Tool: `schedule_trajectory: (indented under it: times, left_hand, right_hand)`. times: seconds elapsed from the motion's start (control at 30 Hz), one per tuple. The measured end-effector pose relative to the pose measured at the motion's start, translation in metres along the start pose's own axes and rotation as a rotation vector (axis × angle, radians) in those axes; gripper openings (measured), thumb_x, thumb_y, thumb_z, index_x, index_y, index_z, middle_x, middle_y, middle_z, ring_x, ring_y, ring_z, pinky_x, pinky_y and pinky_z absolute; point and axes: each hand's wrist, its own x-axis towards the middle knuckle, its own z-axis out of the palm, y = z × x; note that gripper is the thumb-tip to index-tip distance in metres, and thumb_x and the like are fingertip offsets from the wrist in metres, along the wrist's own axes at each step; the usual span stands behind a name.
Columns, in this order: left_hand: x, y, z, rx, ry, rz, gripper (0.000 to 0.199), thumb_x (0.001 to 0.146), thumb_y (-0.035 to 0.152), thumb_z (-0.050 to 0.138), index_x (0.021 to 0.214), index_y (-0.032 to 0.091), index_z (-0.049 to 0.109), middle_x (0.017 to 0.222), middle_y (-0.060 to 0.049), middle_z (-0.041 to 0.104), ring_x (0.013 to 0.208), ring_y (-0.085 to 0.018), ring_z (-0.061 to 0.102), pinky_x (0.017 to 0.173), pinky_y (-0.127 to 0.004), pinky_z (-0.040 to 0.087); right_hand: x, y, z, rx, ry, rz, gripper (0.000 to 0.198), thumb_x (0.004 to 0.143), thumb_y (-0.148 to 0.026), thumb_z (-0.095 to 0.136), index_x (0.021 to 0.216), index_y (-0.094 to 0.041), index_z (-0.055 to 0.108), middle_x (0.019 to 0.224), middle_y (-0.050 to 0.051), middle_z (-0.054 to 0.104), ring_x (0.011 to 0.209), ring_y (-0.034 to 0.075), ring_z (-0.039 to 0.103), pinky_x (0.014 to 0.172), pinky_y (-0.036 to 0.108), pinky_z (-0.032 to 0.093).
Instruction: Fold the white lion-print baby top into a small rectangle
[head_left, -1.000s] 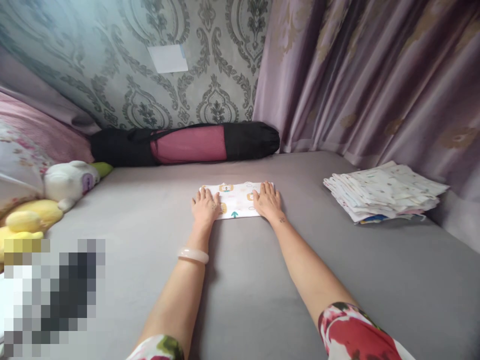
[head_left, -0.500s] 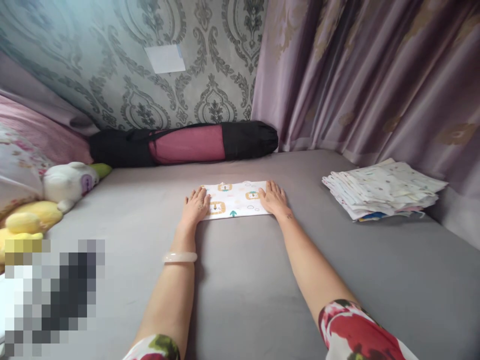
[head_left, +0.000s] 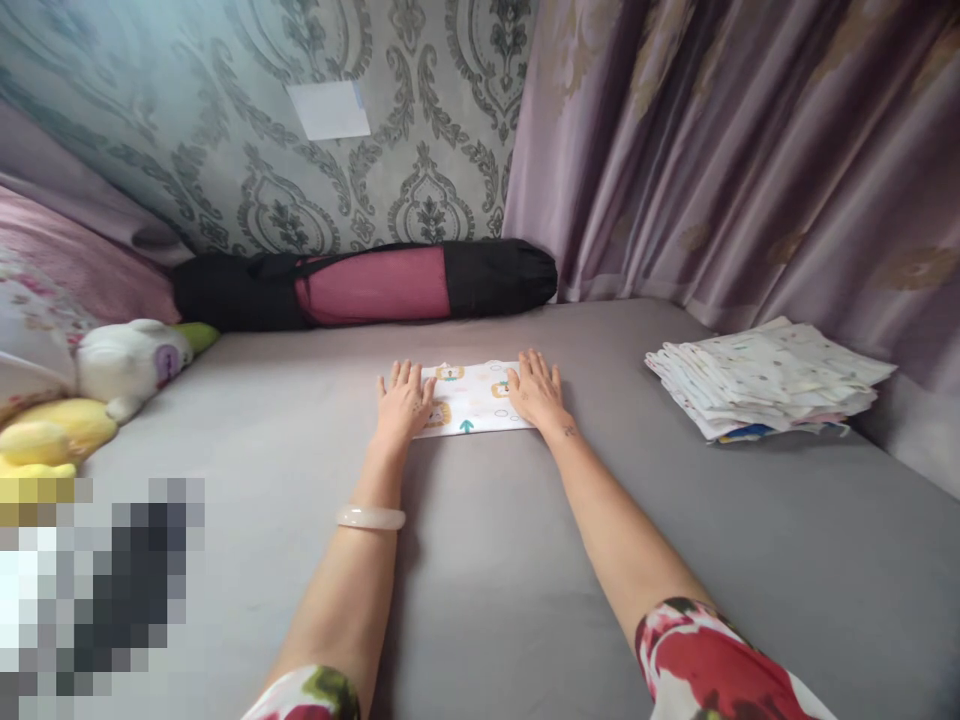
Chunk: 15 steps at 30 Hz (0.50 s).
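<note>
Your sleeves (head_left: 724, 655) are soft fabric, red, white and green floral print. Smooth, pale, ring-shaped bangle (head_left: 371, 518) on your left forearm. Bed sheet (head_left: 487, 580) under everything: matte grey, mostly smooth, faint creases. Printed cloth (head_left: 476, 402) is thin white fabric, flat oblong, looks folded, with orange-brown animal faces, grey outlines and a green arrow near its front edge.

Your left hand (head_left: 406, 398) is palm down, fingers extended and spread, over the cloth's left end. Your right hand (head_left: 536, 388) is the same over the right end, thumb pointing inward. Both are flat, nothing pinched. Cloth lies on the sheet between and partly under your hands, so its two ends are hidden from you; middle is visible.

Around you: lower-left corner is pixelated, can't tell what's there. Yellow plush (head_left: 64, 430) at far left, rounded; just beyond it, white plush toy (head_left: 124, 362) with a purple patch. Off to your right, well apart from the cloth, a stack of thin printed cloths (head_left: 772, 375), edges uneven. Past the cloth, a long black-and-maroon tubular bag (head_left: 375, 285) lies along the damask-patterned wall (head_left: 431, 90). Pleated, sheeny mauve curtain (head_left: 675, 170) back right.
</note>
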Motion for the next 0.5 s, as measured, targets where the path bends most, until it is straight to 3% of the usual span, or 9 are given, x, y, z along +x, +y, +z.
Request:
schedule_trajectory:
  times: [0.3, 0.5]
  left_hand:
    - [-0.001, -0.009, 0.007, -0.009, -0.116, -0.063, 0.06, 0.1, 0.043, 0.021, 0.149, 0.011, 0.037, 0.16, -0.014, 0.029, 0.148, -0.029, 0.025, 0.12, -0.052, 0.021]
    - [0.0, -0.008, 0.004, -0.003, -0.15, -0.077, 0.062, 0.1, 0.044, 0.019, 0.15, 0.011, 0.035, 0.161, -0.013, 0.027, 0.149, -0.029, 0.022, 0.12, -0.053, 0.018]
  right_hand:
    - [0.0, 0.006, 0.015, -0.03, -0.043, 0.017, 0.063, 0.103, -0.041, 0.018, 0.153, -0.006, 0.03, 0.162, 0.015, 0.022, 0.149, 0.025, 0.019, 0.119, 0.045, 0.014]
    - [0.0, 0.006, 0.013, -0.034, -0.056, 0.021, 0.063, 0.103, -0.041, 0.019, 0.153, -0.005, 0.029, 0.162, 0.015, 0.021, 0.15, 0.025, 0.019, 0.12, 0.046, 0.013]
